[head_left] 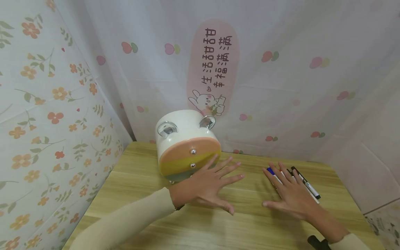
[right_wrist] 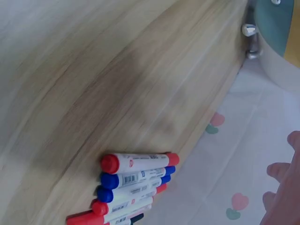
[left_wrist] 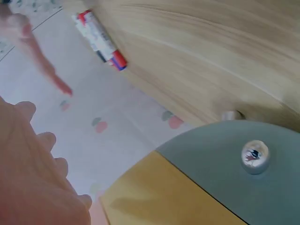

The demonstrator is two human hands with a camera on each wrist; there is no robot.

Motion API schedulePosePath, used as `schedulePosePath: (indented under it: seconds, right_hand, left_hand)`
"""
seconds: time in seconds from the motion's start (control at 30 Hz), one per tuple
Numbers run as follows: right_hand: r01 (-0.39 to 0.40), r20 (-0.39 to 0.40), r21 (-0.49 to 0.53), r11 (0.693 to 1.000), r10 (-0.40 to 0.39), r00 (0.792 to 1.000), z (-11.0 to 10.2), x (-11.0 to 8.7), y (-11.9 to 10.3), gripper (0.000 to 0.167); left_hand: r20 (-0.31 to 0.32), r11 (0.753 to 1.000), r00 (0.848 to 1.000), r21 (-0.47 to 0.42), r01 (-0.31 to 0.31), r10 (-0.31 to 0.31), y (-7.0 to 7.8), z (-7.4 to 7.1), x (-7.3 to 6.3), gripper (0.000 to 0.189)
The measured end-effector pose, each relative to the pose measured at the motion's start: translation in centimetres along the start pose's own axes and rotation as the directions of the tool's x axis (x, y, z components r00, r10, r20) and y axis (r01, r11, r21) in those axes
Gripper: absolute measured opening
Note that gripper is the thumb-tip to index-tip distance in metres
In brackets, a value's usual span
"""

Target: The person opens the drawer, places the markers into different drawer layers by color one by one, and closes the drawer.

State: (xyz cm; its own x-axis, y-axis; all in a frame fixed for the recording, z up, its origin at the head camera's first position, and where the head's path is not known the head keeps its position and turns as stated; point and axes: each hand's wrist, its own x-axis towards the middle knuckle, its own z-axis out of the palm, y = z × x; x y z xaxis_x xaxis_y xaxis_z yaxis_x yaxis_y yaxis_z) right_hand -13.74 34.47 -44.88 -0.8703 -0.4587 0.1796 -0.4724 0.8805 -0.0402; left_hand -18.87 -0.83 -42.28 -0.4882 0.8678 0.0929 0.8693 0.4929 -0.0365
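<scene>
My left hand (head_left: 212, 184), fingers spread and palm down, is in front of a white round-sided box (head_left: 179, 119) on stubby metal legs. Its front (left_wrist: 159, 192) has orange, yellow and grey-blue bands with small silver knobs (left_wrist: 255, 154), and two chrome rings sit on its upper side. Over on the right, my right hand (head_left: 293, 198) hovers with spread fingers above a row of whiteboard markers (right_wrist: 140, 161). These white-bodied markers have red, blue and black caps, and in the head view the hand partly hides them. Neither hand grips anything.
The wooden table (head_left: 250, 222) runs back to a white curtain (head_left: 281, 86) printed with fruit and a rabbit. A flowered curtain (head_left: 47, 121) hangs at the left. A black piece (head_left: 317, 242) sits by my right wrist.
</scene>
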Motion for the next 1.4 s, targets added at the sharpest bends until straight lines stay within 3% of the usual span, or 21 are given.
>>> schedulePosePath:
  seconds: [0.13,0.3,0.43,0.57,0.67,0.73,0.83,0.93,1.0,1.13,1.2,1.23,1.3,1.4]
  right_hand:
    - [-0.009,-0.012,0.03,1.0,0.009,1.0,0.2,0.4,-0.3,0.106]
    - [-0.024,-0.019,0.069,0.997,0.025,0.999,0.2,1.1,-0.6,0.088]
    - [-0.028,-0.017,0.081,0.996,0.03,0.999,0.5,1.9,-0.9,0.085]
    - [-0.015,-0.033,0.09,0.996,0.019,0.999,1.0,2.9,-1.2,0.083]
    - [-0.016,-0.048,0.108,0.994,0.021,0.999,1.4,3.6,-1.5,0.083]
    - [-0.02,-0.054,0.117,0.993,0.027,0.998,1.5,4.1,-1.7,0.084]
    - [-0.026,-0.056,0.147,0.989,0.035,0.998,1.8,4.8,-1.9,0.084]
    - [-0.03,-0.053,0.225,0.974,0.043,0.998,2.0,5.7,-2.2,0.083]
    - [-0.049,-0.034,0.317,0.947,0.063,0.997,2.1,6.3,-2.4,0.082]
    - [-0.081,-0.005,0.475,0.876,0.094,0.996,2.6,7.6,-3.1,0.079]
    - [-0.073,-0.005,0.507,0.859,0.088,0.996,2.8,8.3,-3.4,0.079]
    - [-0.066,-0.01,0.514,0.855,0.082,0.997,3.0,8.7,-3.6,0.079]
    - [-0.051,-0.013,0.532,0.845,0.069,0.998,3.2,9.5,-4.0,0.08]
    - [-0.036,-0.02,0.556,0.83,0.057,0.998,3.4,10.9,-4.7,0.081]
  left_hand:
    - [-0.07,1.0,0.998,0.011,-0.004,0.005,0.5,-0.5,-0.6,0.105]
    - [-0.151,0.998,0.988,0.067,0.0,0.01,0.9,-1.4,-1.4,0.084]
    - [-0.221,1.0,0.975,0.025,0.018,-0.012,1.0,-1.9,-2.6,0.072]
    - [-0.333,0.996,0.94,-0.075,0.053,-0.075,0.7,-1.9,-4.2,0.069]
    - [-0.429,0.982,0.892,-0.176,0.072,-0.143,0.4,-1.8,-5.7,0.065]
    - [-0.495,0.967,0.847,-0.24,0.081,-0.194,0.3,-1.6,-6.8,0.063]
    - [-0.577,0.936,0.769,-0.344,0.079,-0.277,0.2,-1.3,-8.6,0.06]
    - [-0.643,0.898,0.673,-0.434,0.073,-0.366,0.1,-0.9,-10.4,0.059]
    - [-0.682,0.873,0.596,-0.483,0.068,-0.424,0.0,-0.6,-11.4,0.058]
    - [-0.736,0.824,0.406,-0.56,0.083,-0.541,-0.4,0.0,-12.8,0.056]
    - [-0.733,0.792,0.326,-0.603,0.096,-0.597,-0.6,0.4,-13.3,0.056]
    - [-0.72,0.771,0.297,-0.628,0.103,-0.627,-0.8,0.6,-13.5,0.056]
    - [-0.687,0.728,0.259,-0.675,0.117,-0.679,-1.1,1.1,-13.9,0.057]
    - [-0.647,0.685,0.242,-0.716,0.131,-0.723,-1.7,2.1,-14.2,0.059]
